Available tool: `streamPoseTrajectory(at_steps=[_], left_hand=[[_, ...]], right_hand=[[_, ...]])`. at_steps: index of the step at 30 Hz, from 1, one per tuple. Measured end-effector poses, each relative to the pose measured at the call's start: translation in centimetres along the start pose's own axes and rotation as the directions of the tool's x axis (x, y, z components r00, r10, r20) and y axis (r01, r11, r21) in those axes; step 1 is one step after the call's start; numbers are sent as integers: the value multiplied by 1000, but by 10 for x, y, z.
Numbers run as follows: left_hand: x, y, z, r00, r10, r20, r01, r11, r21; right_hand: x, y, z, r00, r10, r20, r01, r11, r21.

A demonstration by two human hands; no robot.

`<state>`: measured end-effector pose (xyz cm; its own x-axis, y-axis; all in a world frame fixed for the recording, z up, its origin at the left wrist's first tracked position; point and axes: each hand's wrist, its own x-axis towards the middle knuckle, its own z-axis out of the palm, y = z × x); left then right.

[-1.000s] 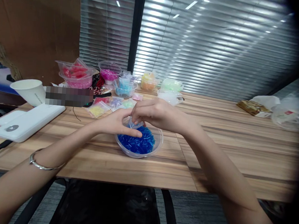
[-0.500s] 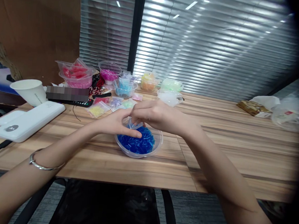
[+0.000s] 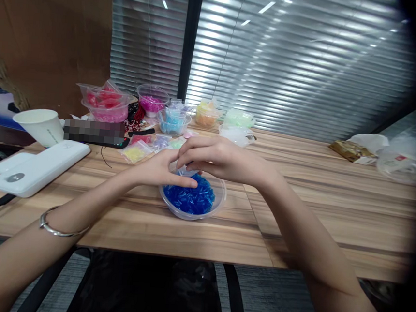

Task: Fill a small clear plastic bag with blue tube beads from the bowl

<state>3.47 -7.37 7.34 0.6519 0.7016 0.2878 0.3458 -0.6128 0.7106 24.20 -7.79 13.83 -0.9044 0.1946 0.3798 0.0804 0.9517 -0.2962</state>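
Note:
A round clear plastic bowl of short, bright blue tube-like pieces stands on the table in front of me. Over its far left side, my left hand holds a small clear plastic bag, its thumb stretched out above the blue pieces. My right hand arches over the bag from the right. Its fingers are extended and slightly apart, with the tips at the bag's upper edge. My hands partly cover the bag, and I cannot make out what is inside it.
Bowls of pink, magenta and light blue pieces stand at the back left, near small filled bags. A paper cup and white power bank lie left. A gold wrapper is far right.
The fingers of my right hand have loosened from a bent pinch at the bag and now reach further left over it. My left hand stays nearly in place with the bag.

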Motion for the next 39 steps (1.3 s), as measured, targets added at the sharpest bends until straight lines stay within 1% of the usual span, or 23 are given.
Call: streamPoseTrajectory(at_steps=[7,13,19,22,25,29,32,37,39], left_hand=[[1,2,0,999,35,27,-35,999,-22],[1,5,0,999,32,36,-31,999,-40],[1,5,1,998,50,39,-49,998,-28],[1,4,1,998,45,42,-44,999,-19],[1,3,1,999,16,48,-15,1000,-18],[0,3,2,999,-9,36,9,1000,-4],[0,2,2,999,7,39,-6,1000,-17],[1,0,2,999,33,38,-32,999,-24],[1,0,3,999,35,31,-35,999,-23]], right_hand=[[1,-2,1,1000,16,5,-16,1000,-12],[1,-3,1,1000,4,-27,-4,1000,-15],[0,-1,0,1000,-1,3,1,1000,-24],[0,-1,0,1000,-22,-9,22,999,-33],[1,-3,1,999,-35,-8,35,998,-51],[2,-7,1,1000,-12,0,12,997,-71],[2,-9,0,1000,13,10,-12,998,-63],[2,-10,1,993,101,56,-98,994,-53],[2,-9,1,992,111,59,-107,992,-66]])
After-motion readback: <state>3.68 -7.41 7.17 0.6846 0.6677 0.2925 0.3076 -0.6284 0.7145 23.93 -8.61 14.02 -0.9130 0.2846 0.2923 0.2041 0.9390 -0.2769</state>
